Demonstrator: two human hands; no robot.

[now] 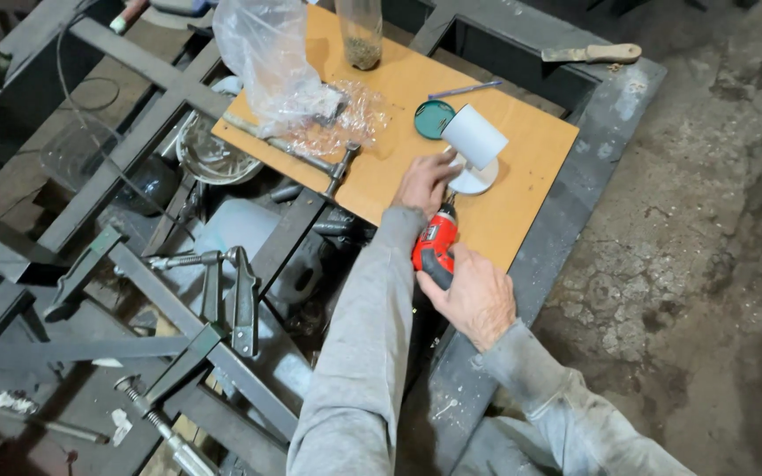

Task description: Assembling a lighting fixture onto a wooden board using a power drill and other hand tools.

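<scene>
A white spotlight fixture (474, 145) with a round base stands on an orange-brown board (522, 207). My left hand (422, 183) rests on the board and steadies the fixture's base from the left. My right hand (474, 298) grips a red and black cordless screwdriver (435, 244), whose tip points up at the fixture's base. Both arms wear grey sleeves.
On the board lie a teal round lid (434, 118), a pen (465, 89), a jar (362, 35) and a crumpled clear plastic bag (284, 70). A clamp (310, 157) grips the board's left edge. Dark metal frame bars (134, 132) cross below. A scraper (593, 54) lies at top right beside the concrete floor (707, 247).
</scene>
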